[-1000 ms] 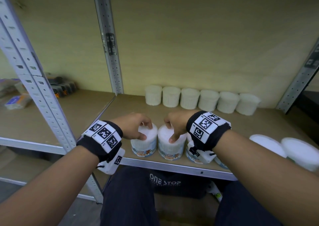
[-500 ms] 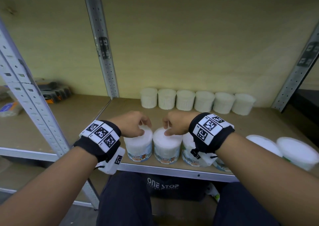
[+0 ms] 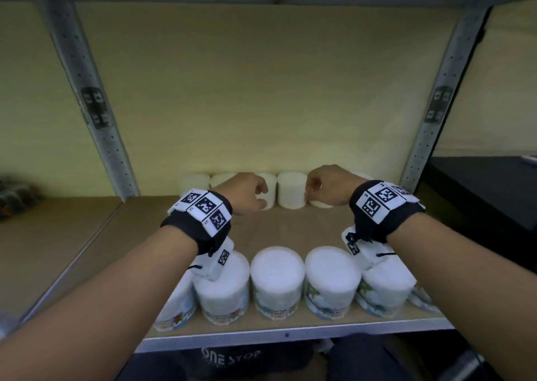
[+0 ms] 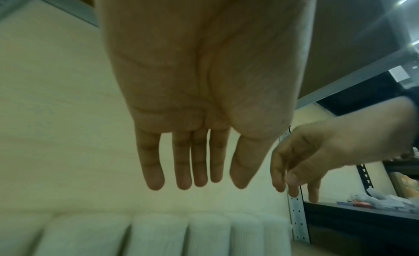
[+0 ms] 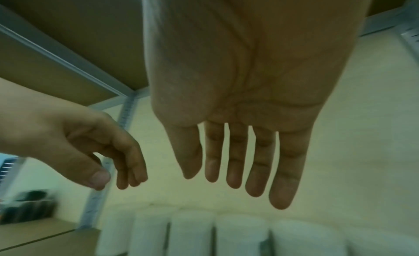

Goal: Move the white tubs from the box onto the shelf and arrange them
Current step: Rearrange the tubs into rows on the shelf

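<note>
White round tubs (image 3: 277, 282) with flat lids and printed labels line the front edge of the wooden shelf (image 3: 290, 229); plain ribbed ones (image 3: 292, 190) stand against the back wall. Bare board lies between the rows. Left hand (image 3: 247, 193) and right hand (image 3: 328, 187) hover over it, fingers (image 4: 199, 159) loose, holding nothing.

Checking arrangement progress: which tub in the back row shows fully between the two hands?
The plain white tub standing upright against the back wall. It is seen whole in the gap between the left hand and right hand; its neighbours are partly covered.
</note>
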